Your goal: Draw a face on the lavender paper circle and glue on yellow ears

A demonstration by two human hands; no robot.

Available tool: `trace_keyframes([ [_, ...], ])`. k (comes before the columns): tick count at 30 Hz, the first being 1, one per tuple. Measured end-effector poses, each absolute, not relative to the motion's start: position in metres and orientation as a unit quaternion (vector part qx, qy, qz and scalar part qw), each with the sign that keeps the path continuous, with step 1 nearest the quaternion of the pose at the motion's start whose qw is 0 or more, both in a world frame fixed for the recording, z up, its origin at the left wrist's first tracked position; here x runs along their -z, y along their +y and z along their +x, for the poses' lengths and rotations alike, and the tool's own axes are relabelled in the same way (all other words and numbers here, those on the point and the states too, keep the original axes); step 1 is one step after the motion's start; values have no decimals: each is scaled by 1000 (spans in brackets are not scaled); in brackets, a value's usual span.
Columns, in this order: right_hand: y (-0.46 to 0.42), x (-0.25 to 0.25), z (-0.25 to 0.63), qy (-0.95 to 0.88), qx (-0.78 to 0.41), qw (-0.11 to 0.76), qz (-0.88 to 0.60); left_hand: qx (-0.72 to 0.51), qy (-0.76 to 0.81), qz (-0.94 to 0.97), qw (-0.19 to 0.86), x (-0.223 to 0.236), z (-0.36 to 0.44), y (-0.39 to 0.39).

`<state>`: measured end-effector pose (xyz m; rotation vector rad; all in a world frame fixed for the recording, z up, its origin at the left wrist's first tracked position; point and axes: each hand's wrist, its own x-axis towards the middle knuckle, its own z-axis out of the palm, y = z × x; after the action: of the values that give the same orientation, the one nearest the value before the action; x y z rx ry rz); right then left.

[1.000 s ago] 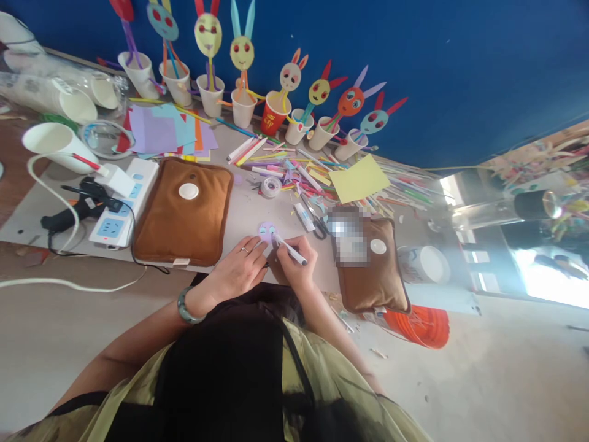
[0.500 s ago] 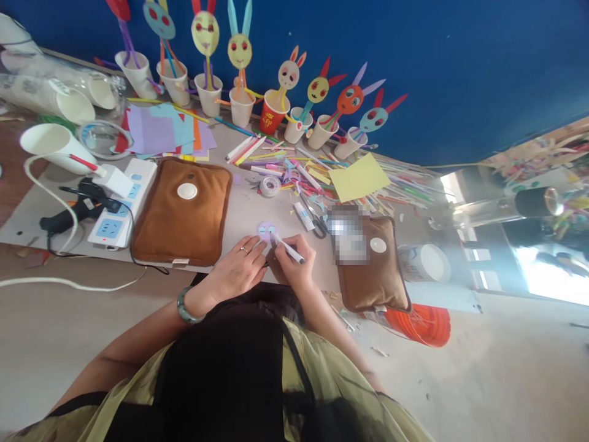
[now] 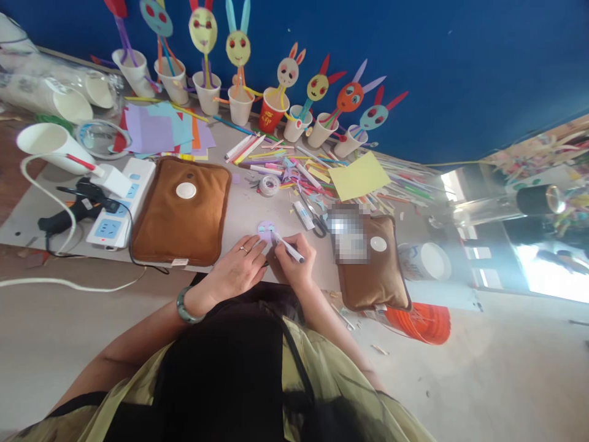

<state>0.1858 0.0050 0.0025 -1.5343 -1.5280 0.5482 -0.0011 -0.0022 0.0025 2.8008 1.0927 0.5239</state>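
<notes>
A small light-purple paper face (image 3: 265, 229) with two drawn eyes lies on the table near its front edge. My left hand (image 3: 242, 261) rests flat beside it, fingers stretched out and fingertips at its lower left edge. In my right hand (image 3: 297, 261) is a white marker (image 3: 291, 248), gripped between thumb and fingers like a pen. The marker's tip meets the paper by the right eye. Just beyond my right hand lie a glue stick (image 3: 303, 215) and scissors (image 3: 317, 224), with a roll of clear tape (image 3: 269, 185) further back.
Brown hand-warmer pouches lie left (image 3: 181, 212) and right (image 3: 378, 276). A power strip (image 3: 120, 205) and glue gun (image 3: 76, 205) are at far left. Paper cups (image 3: 207, 95) with rabbit figures line the blue wall. Yellow paper (image 3: 359, 177) covers some craft sticks. An orange bucket (image 3: 430, 322) stands below.
The view has shifted very slightly. Both hands, the marker and the paper face stay in nearly the same places.
</notes>
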Motion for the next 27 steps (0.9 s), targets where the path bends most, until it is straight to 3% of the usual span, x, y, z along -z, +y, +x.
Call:
trace_keyframes([
  [27,3,-2,186,-594,-205,457,-630,-189,350,917,30,2,-2,-2],
])
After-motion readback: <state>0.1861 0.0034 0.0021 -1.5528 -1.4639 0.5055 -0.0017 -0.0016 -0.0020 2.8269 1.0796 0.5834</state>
